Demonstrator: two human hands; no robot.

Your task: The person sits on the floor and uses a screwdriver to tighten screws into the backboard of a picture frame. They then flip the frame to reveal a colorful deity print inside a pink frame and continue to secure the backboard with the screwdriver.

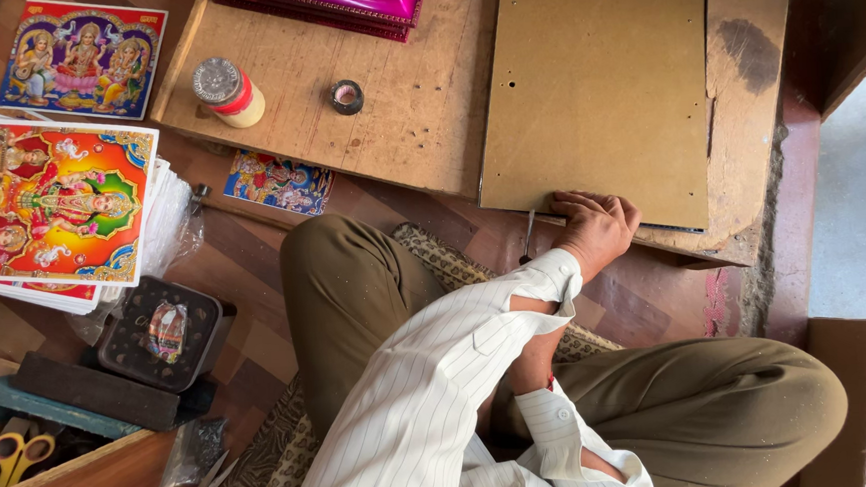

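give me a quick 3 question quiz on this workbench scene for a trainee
1. True or false: the left hand rests on the near edge of the tan backing board.
2. Which item lies beside the small jar on the wooden work board? A) scissors B) roll of black tape C) hammer
3. Fill in: the stack of colourful prints lies to the ___ of the person's knee.

Key:
1. True. The right hand is hidden behind the left arm.
2. B
3. left
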